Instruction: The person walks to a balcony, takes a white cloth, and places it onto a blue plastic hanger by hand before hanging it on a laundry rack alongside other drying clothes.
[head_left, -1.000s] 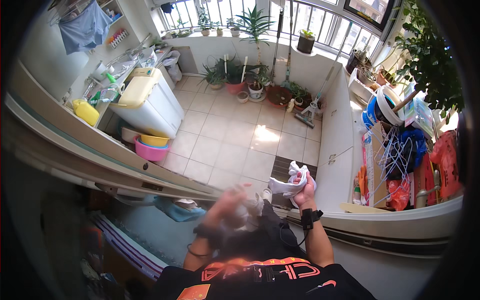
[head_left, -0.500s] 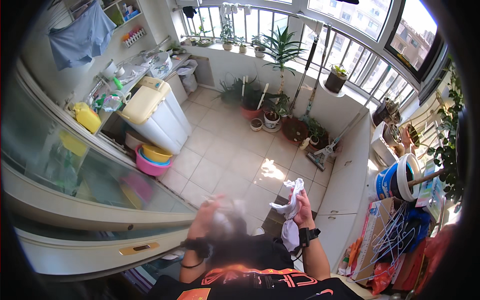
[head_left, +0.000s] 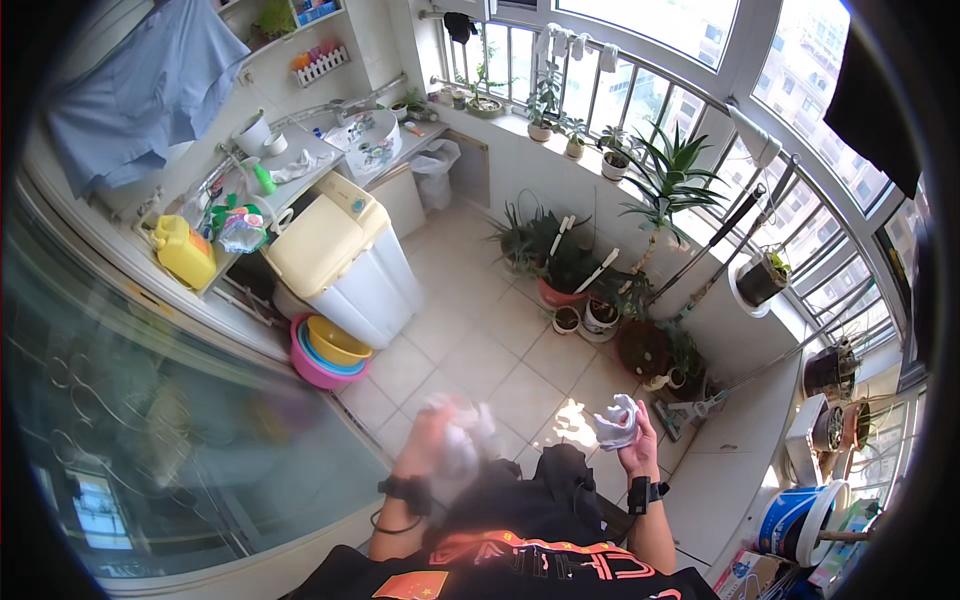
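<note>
My right hand (head_left: 636, 440) is raised in front of me and grips a crumpled white cloth (head_left: 616, 421). My left hand (head_left: 440, 440) is blurred by motion; it is closed around a bundle of pale cloth (head_left: 465, 432) held before my chest. Both wrists carry black bands. A dark garment (head_left: 540, 490) hangs in front of my chest between my forearms. Below both hands lies a tiled balcony floor (head_left: 470, 350).
A white and yellow washing machine (head_left: 340, 255) stands at the left, with stacked pink and yellow basins (head_left: 328, 352) beside it. Potted plants (head_left: 570, 275) line the window wall. A glass sliding door (head_left: 150, 420) runs along the left. A blue and white bucket (head_left: 795, 520) sits at lower right.
The view has swung left and up over the balcony. My right hand with the white cloth has shifted right and slightly lower in view. My left hand keeps moving and stays blurred.
</note>
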